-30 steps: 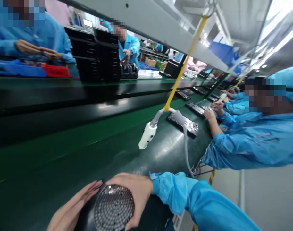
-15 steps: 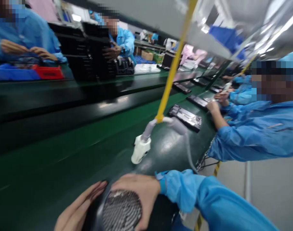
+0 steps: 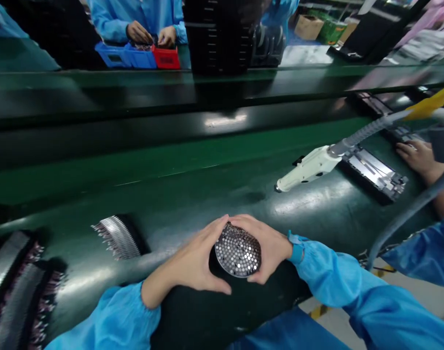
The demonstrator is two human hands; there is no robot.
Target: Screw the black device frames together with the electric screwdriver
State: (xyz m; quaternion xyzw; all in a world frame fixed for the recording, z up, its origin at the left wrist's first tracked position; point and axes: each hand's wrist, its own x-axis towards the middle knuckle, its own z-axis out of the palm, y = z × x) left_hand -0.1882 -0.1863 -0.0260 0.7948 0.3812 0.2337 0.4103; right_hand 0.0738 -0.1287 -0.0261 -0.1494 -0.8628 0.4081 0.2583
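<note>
A round dish [image 3: 238, 250] packed with small shiny round metal pieces, looking like screw heads, sits at the near edge of the green bench. My right hand [image 3: 267, 245] grips its right side, fingers over the far rim and thumb at the near rim. Round the left side curves my left hand [image 3: 196, 257], its fingertips at the far rim and its thumb stretched along the near side. A dark gap or dark dish wall shows between left palm and metal pieces. Left of my hands lies a curved strip of screws [image 3: 120, 237] in a dark holder.
A pale electric screwdriver [image 3: 309, 169] hangs on a grey hose at right. Beyond it lie a black-and-silver assembly [image 3: 373, 172] and a co-worker's hand [image 3: 418, 158]. More screw strips [image 3: 16, 301] lie at left. Across the bench are blue bins [image 3: 125, 56] and a red bin [image 3: 166, 57].
My view has swung left and down, bringing the screw strips into sight. My left hand has closed in around the dish; my right hand still grips its right side.
</note>
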